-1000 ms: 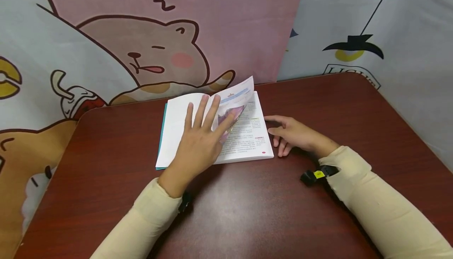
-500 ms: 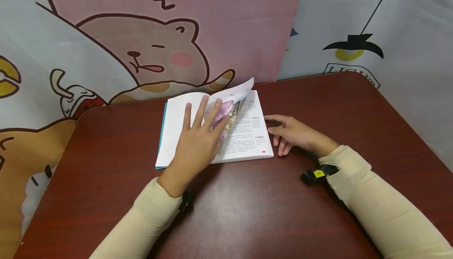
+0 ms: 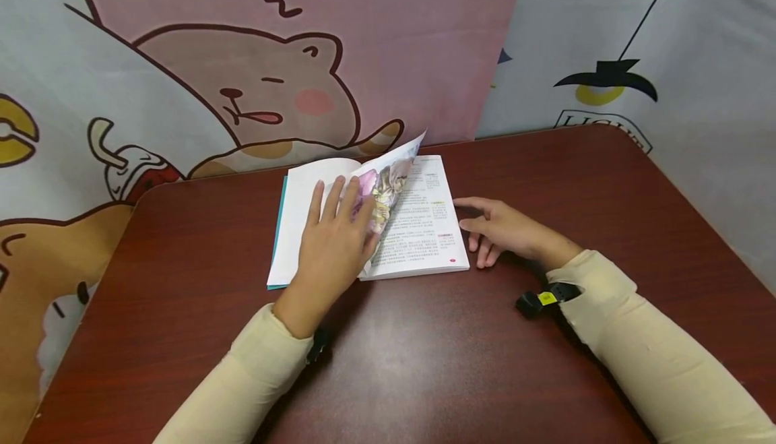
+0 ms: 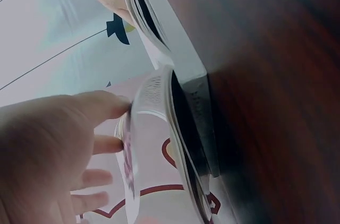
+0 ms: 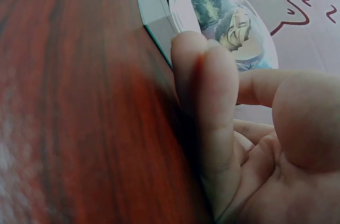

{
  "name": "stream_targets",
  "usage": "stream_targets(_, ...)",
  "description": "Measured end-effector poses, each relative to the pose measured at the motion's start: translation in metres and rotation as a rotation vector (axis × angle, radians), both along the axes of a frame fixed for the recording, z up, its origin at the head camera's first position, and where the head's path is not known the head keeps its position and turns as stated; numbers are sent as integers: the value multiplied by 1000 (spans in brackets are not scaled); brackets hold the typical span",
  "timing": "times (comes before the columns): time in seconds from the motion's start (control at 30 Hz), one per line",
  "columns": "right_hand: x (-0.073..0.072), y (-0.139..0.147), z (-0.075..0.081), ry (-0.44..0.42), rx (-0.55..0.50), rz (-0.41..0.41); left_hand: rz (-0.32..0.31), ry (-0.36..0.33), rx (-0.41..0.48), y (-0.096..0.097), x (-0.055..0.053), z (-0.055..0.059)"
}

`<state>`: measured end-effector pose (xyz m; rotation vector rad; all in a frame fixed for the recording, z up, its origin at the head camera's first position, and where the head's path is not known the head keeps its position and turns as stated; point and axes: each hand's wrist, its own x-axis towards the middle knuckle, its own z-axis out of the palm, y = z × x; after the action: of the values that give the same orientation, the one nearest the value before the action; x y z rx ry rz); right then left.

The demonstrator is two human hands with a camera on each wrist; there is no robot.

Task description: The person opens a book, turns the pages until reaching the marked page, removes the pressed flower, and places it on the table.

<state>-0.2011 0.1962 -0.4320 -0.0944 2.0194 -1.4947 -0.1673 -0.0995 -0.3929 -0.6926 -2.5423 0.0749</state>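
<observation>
An open book [image 3: 418, 245] with a teal cover edge lies on the table, printed text on its right page. One page [image 3: 397, 184] with a colourful illustration stands up, curving towards the left. My left hand [image 3: 330, 248] is over the left half, fingers spread fairly straight against the raised page. In the left wrist view the thumb of the left hand [image 4: 53, 144] touches the bent page [image 4: 149, 99]. My right hand [image 3: 506, 228] rests on the table at the book's right edge, index fingertip at the edge. In the right wrist view its fingers [image 5: 218, 96] are loosely bent and hold nothing.
The dark red-brown wooden table [image 3: 388, 363] reaches back to a wall cloth [image 3: 424, 46] printed with cartoon animals. A black wrist device [image 3: 530, 304] with a yellow tag sits below the right wrist. Both forearms wear cream sleeves [image 3: 242, 370].
The raised page has swung further left, showing more of its illustration. My left hand has drawn slightly left and down with it, fingers closer together. The right hand has stayed in place.
</observation>
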Motion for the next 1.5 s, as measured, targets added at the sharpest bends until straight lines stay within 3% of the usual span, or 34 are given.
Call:
stream_targets(0.17, -1, 0, 0, -3, 0, 4, 3, -31, 2, 0, 1, 0)
stream_targets(0.53, 0, 0, 2, -3, 0, 4, -99, -78, -36, 0, 1, -3)
stream_targets(0.97, -1, 0, 1, 2, 1, 11, -85, -194, -93, -4, 2, -7)
stream_targets(1.33, -2, 0, 2, 2, 1, 10, -73, -297, -77, -5, 3, -7)
stream_targets(1.5, -2, 0, 2, -2, -8, 11, -92, -304, -56, -5, 3, -9)
